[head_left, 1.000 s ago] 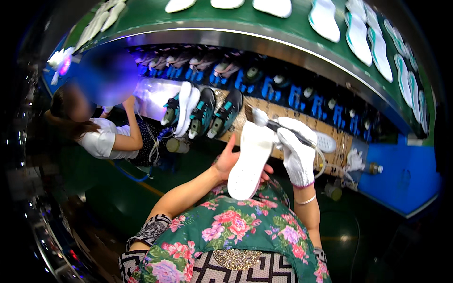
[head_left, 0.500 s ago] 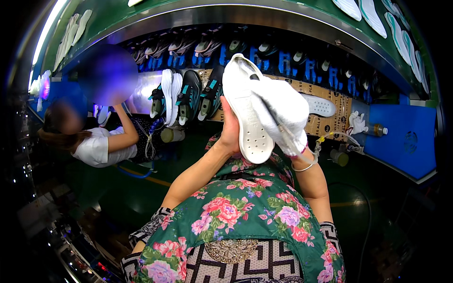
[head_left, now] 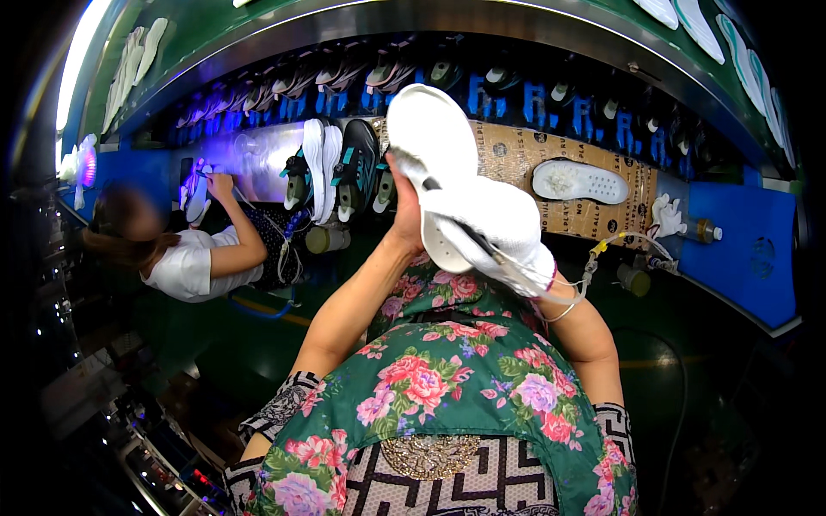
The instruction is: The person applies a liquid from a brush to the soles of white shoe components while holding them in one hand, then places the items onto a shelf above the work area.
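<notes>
In front of my chest I hold up a white shoe sole [head_left: 433,129], tilted, with its small-holed end lowest. My bare left hand [head_left: 408,206] grips it along its left edge, fingers mostly hidden behind it. My right hand [head_left: 503,219], in a white glove, lies across the sole's middle, closed on a slim dark-handled brush [head_left: 471,234] with thin clear tubing trailing from it. The brush's dark tip touches or hovers over the sole; I cannot tell which. A second white sole [head_left: 582,182] lies on the cardboard to the right.
Printed cardboard [head_left: 508,146] covers the bench. Dark shoes [head_left: 354,168] and upright white soles [head_left: 322,168] stand left. Behind runs a rack of shoes on blue holders [head_left: 535,103]. A crumpled white glove [head_left: 666,215] and a bottle [head_left: 701,230] sit right. A co-worker [head_left: 211,258] works far left.
The held sole has shifted left and turned, its upper end now broad and facing up. My gloved hand has moved left and lower across it, uncovering the second sole on the cardboard.
</notes>
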`<action>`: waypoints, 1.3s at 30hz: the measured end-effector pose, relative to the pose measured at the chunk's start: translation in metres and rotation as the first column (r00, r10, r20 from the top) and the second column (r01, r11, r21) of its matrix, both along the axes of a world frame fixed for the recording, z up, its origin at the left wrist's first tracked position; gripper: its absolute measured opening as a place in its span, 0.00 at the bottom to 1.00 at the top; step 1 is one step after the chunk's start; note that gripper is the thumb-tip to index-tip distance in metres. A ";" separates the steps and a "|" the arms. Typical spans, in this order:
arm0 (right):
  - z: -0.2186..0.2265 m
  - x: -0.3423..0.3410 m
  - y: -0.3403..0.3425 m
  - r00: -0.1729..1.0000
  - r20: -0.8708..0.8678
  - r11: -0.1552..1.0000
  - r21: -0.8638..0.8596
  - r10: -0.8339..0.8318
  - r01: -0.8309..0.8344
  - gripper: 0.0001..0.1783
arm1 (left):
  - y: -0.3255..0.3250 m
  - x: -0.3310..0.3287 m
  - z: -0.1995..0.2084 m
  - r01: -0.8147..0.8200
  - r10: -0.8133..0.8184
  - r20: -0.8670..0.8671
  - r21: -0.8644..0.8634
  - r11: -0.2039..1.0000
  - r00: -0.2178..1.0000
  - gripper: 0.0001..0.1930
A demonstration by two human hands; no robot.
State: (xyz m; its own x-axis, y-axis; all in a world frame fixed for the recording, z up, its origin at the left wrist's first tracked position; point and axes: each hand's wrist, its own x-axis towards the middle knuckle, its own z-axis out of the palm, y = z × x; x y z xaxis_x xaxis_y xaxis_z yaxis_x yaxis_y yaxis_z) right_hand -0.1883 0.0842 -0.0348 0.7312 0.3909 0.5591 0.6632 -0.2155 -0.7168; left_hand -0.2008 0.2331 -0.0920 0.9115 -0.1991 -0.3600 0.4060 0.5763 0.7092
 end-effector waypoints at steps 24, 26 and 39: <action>-0.002 -0.004 -0.002 0.998 -0.055 0.999 -0.005 0.034 -0.035 0.14 | 0.033 0.047 -0.015 0.052 0.049 0.165 -0.558 0.828 0.985 0.58; -0.006 -0.020 -0.001 0.970 -0.175 0.965 -0.169 0.170 -0.200 0.14 | 0.033 0.051 -0.010 0.033 0.046 0.159 -0.464 0.885 0.986 0.56; -0.001 -0.017 -0.005 0.916 -0.288 0.960 0.088 0.280 -0.266 0.15 | 0.057 0.079 -0.016 0.393 -0.358 0.194 -0.186 0.901 0.913 0.55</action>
